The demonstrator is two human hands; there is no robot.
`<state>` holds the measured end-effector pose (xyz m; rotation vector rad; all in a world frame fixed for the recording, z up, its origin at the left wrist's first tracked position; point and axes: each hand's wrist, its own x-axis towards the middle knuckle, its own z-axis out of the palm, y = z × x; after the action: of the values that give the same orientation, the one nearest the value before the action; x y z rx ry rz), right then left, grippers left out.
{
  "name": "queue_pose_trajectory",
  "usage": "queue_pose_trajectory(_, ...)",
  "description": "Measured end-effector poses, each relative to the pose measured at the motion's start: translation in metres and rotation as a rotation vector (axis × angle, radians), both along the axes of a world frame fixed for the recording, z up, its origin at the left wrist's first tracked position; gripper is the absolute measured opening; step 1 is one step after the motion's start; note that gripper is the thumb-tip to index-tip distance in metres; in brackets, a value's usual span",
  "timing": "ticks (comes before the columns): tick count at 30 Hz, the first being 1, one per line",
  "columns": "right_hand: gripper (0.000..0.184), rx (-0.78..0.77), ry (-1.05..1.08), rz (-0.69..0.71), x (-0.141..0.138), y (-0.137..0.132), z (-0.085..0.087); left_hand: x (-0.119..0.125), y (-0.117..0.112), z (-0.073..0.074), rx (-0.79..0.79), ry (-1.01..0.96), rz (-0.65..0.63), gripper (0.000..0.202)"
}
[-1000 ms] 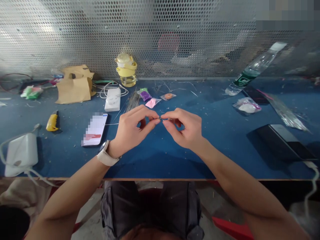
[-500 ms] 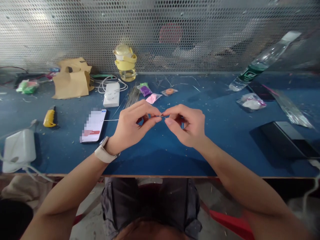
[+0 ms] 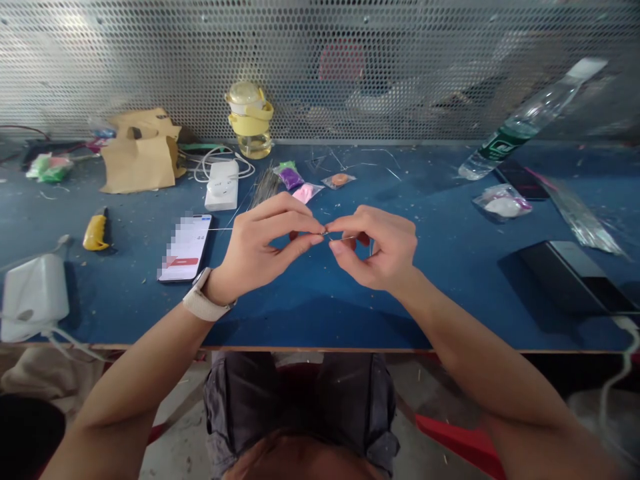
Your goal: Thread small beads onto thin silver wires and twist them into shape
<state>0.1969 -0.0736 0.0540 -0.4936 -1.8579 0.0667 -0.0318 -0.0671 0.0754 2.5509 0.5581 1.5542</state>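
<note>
While the left hand (image 3: 273, 243) pinches a thin wire (image 3: 345, 238), the wire pokes out toward the right hand (image 3: 377, 247); I can't tell if that one grips too.

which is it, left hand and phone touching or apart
Apart: the head view shows a strip of blue table between the phone and left hand.

Thin wire (image 3: 344, 238) was held up between the hands (image 3: 273, 243).
It looked silvery and ran roughly sideways above the table (image 3: 300, 313); its pinched part was too small to tell.
</note>
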Motion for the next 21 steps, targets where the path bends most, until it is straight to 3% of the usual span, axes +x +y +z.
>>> queue_pose_trajectory(7, 0.008, -0.066, 0.016, 0.025, -0.001, 0.001, -0.001, 0.000, 0.000, -0.001, 0.004, 0.001, -0.009, 0.009)
queue_pose_trajectory(13, 0.007, 0.033, -0.020, -0.013, -0.002, 0.005, -0.005, -0.005, -0.001, 0.002, 0.038, 0.038, 0.010, 0.011)
queue_pose_trajectory(18, 0.007, 0.080, -0.089, -0.045, 0.002, 0.009, -0.009, -0.009, -0.001, 0.004, 0.195, 0.166, 0.174, 0.016)
queue_pose_trajectory(21, 0.008, 0.121, -0.129, -0.078, 0.004, 0.012, -0.011, -0.008, -0.002, 0.005, 0.184, 0.182, 0.212, 0.017)
